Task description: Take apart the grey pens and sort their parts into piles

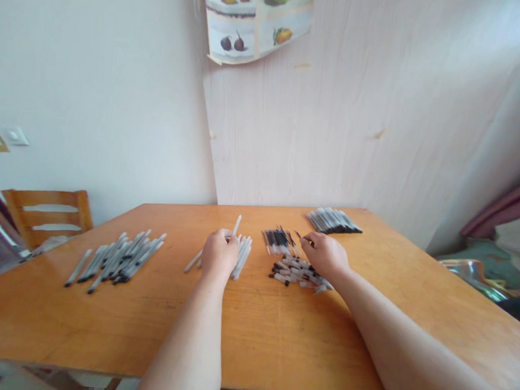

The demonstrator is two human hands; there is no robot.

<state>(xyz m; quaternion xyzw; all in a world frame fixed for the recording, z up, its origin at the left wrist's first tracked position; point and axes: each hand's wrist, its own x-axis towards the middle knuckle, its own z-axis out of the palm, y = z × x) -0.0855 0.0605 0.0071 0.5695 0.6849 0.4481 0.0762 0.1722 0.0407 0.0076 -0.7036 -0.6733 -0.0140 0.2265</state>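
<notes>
My left hand [220, 253] is closed on a white pen barrel [237, 224], which points up and away from me. Beneath and beside that hand lie more white pen barrels [243, 258] on the table. My right hand [326, 253] pinches a thin dark pen refill [298, 234] by one end. Left of it is a row of black-and-clear pen refills [277, 241]. Just below, near my right wrist, a heap of pen caps [297, 272] with black and whitish parts is spread out, partly hidden by the wrist.
Capped-looking grey pens with black ends [119, 259] lie in a loose pile on the left of the wooden table [179, 326]. A neat stack of similar pens [333, 221] sits at the back right. Behind are a wall with a fruit poster [236, 24] and a wooden chair [47, 213].
</notes>
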